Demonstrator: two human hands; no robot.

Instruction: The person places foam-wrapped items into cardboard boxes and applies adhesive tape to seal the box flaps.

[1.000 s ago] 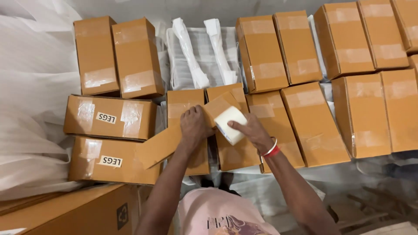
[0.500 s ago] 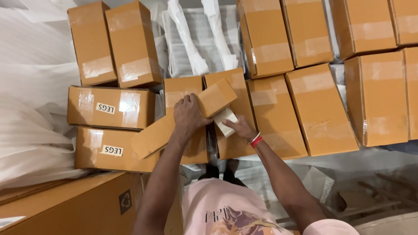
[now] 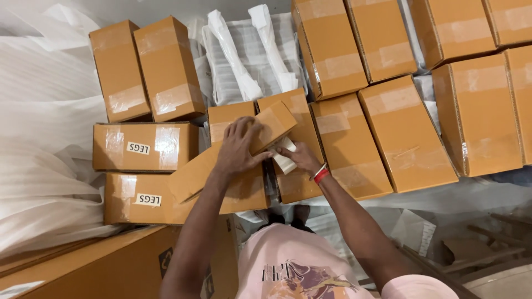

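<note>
The long cardboard box lies slantwise across the other cartons, and everything here I place from it. Its upper end flap is lifted, and a small white packet sits right at that open end, touching the flap's underside. My left hand lies flat on top of the box near the flap, fingers spread and pressing the cardboard down, closed around nothing. My right hand, just right of the box's open end, has its fingers pinched on the white packet, a red band at the wrist.

To do this well, I judge the left palm should hold the box steady so the flap doesn't spring, while the right keeps the packet level with the opening instead of forcing it against the edge.

Both forearms reach forward from my pink shirt, the left nearly straight, the right bent in from the side. Left of the box lie two labelled cartons; beyond its far end, foam-wrapped white pieces; right of it, rows of taped cartons.
</note>
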